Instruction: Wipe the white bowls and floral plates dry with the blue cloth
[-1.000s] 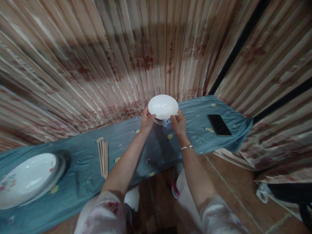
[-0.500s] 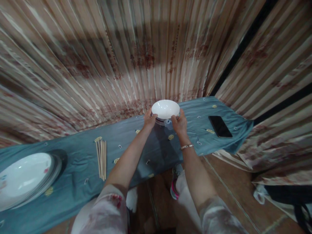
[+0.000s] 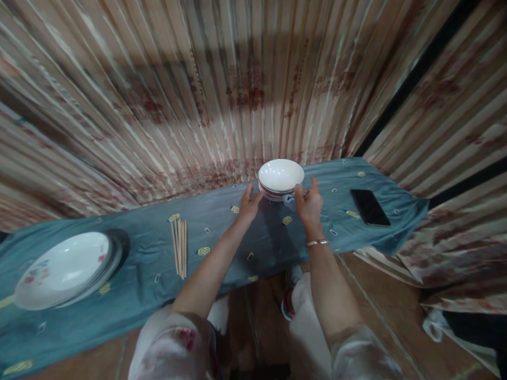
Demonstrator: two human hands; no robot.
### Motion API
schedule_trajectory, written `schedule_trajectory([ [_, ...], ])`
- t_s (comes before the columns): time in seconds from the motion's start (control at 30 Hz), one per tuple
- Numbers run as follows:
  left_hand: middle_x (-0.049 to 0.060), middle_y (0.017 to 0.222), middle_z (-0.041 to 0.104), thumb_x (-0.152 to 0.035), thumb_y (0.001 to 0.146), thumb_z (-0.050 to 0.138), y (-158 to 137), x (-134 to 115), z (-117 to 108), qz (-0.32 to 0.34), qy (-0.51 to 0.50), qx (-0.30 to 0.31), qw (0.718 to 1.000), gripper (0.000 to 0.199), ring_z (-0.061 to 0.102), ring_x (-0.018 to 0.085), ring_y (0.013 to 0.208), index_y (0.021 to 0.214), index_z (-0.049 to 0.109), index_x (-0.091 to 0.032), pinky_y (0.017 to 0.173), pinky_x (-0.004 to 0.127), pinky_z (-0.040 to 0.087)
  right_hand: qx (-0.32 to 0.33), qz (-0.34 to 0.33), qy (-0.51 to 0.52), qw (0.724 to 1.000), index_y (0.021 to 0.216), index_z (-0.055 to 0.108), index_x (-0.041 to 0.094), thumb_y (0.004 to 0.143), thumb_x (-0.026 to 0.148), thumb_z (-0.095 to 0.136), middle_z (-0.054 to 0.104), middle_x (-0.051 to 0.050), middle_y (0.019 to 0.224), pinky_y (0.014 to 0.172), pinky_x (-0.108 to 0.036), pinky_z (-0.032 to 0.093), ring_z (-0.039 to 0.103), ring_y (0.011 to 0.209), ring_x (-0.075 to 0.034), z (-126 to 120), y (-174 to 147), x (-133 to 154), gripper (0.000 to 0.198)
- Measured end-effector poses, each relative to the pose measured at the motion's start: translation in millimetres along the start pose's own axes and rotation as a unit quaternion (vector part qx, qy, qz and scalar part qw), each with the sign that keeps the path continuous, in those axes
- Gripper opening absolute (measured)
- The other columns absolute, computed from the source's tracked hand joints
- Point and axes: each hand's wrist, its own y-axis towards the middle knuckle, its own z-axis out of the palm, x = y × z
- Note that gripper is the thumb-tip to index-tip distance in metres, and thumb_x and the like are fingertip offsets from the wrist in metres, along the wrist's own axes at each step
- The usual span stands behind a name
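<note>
A stack of white bowls rests near the back of the cloth-covered table, between my two hands. My left hand is just left of the stack, thumb and fingers apart and holding nothing. On the other side, my right hand has its fingers spread close to the right edge of the bowls; whether the thumb still touches the rim I cannot tell. A small pale blue object sits against the front of the stack, partly hidden by my right hand.
A stack of white plates with flower prints lies at the left. Several wooden chopsticks lie to the right of it. A black phone rests at the table's right end. Pleated curtains hang behind the blue-green tablecloth.
Both hands have loosened from the bowls, and the left has drawn away from the rim. The view has shifted, so everything on the table appears a little farther right.
</note>
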Motion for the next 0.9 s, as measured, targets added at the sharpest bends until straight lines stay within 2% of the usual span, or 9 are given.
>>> schedule_trajectory([
  [0.13, 0.011, 0.137, 0.061, -0.025, 0.072, 0.078, -41, -15, -33, -0.025, 0.02, -0.022, 0.999, 0.047, 0.05, 0.027, 0.133, 0.118, 0.068, -0.021, 0.113, 0.041, 0.033, -0.021, -0.04, -0.041, 0.998, 0.139, 0.045, 0.002, 0.092, 0.047, 0.041, 0.072, -0.013, 0.077, 0.068, -0.031, 0.046, 0.067, 0.073, -0.025, -10, -11, 1, 0.065],
  [0.23, 0.01, 0.14, 0.059, -0.018, 0.075, 0.073, -65, -24, -56, -0.043, 0.035, -0.047, 0.997, 0.047, 0.049, 0.026, 0.134, 0.121, 0.065, -0.021, 0.113, 0.04, 0.034, -0.002, -0.087, -0.05, 0.995, 0.132, 0.052, 0.004, 0.094, 0.041, 0.037, 0.073, -0.014, 0.079, 0.066, -0.031, 0.046, 0.067, 0.071, -0.025, -4, -26, 9, 0.056],
  [0.3, 0.011, 0.139, 0.059, -0.014, 0.075, 0.071, -76, -29, -68, -0.06, 0.042, -0.066, 0.995, 0.048, 0.05, 0.026, 0.133, 0.122, 0.065, -0.02, 0.112, 0.041, 0.034, 0.036, -0.125, -0.044, 0.99, 0.126, 0.057, 0.005, 0.095, 0.037, 0.036, 0.074, -0.016, 0.083, 0.066, -0.03, 0.046, 0.069, 0.073, -0.024, 6, -40, 19, 0.049],
  [0.4, 0.013, 0.137, 0.06, -0.011, 0.075, 0.069, -89, -33, -83, -0.076, 0.048, -0.09, 0.992, 0.048, 0.052, 0.026, 0.131, 0.122, 0.065, -0.018, 0.112, 0.042, 0.034, 0.135, -0.171, -0.053, 0.975, 0.117, 0.063, 0.01, 0.096, 0.031, 0.038, 0.075, -0.015, 0.088, 0.069, -0.029, 0.047, 0.07, 0.075, -0.023, 26, -64, 39, 0.039],
  [0.57, 0.016, 0.136, 0.06, -0.01, 0.073, 0.07, -106, -39, -113, -0.077, 0.057, -0.122, 0.988, 0.047, 0.053, 0.028, 0.131, 0.12, 0.066, -0.014, 0.112, 0.042, 0.035, 0.288, -0.229, -0.087, 0.926, 0.109, 0.067, 0.015, 0.097, 0.026, 0.042, 0.076, -0.012, 0.088, 0.071, -0.026, 0.046, 0.071, 0.078, -0.02, 51, -96, 62, 0.03],
  [0.67, 0.014, 0.134, 0.062, -0.013, 0.073, 0.07, -114, -36, -135, -0.073, 0.061, -0.151, 0.984, 0.045, 0.054, 0.027, 0.129, 0.118, 0.067, -0.017, 0.112, 0.042, 0.035, 0.331, -0.245, -0.086, 0.907, 0.105, 0.068, 0.016, 0.097, 0.025, 0.043, 0.075, -0.011, 0.088, 0.071, -0.025, 0.044, 0.071, 0.079, -0.02, 63, -105, 66, 0.028],
  [0.77, 0.011, 0.131, 0.064, -0.015, 0.073, 0.071, -121, -30, -156, -0.068, 0.048, -0.181, 0.98, 0.044, 0.053, 0.025, 0.13, 0.116, 0.068, -0.021, 0.111, 0.04, 0.037, 0.346, -0.239, -0.069, 0.904, 0.101, 0.07, 0.017, 0.095, 0.024, 0.045, 0.075, -0.009, 0.089, 0.072, -0.024, 0.044, 0.07, 0.081, -0.019, 76, -111, 67, 0.027],
  [0.9, 0.009, 0.131, 0.064, -0.014, 0.072, 0.071, -126, -30, -180, -0.056, 0.024, -0.225, 0.973, 0.045, 0.053, 0.024, 0.131, 0.116, 0.068, -0.023, 0.111, 0.039, 0.037, 0.378, -0.227, 0.008, 0.897, 0.095, 0.072, 0.017, 0.094, 0.023, 0.047, 0.075, -0.007, 0.089, 0.072, -0.023, 0.044, 0.068, 0.08, -0.017, 93, -125, 71, 0.026],
])
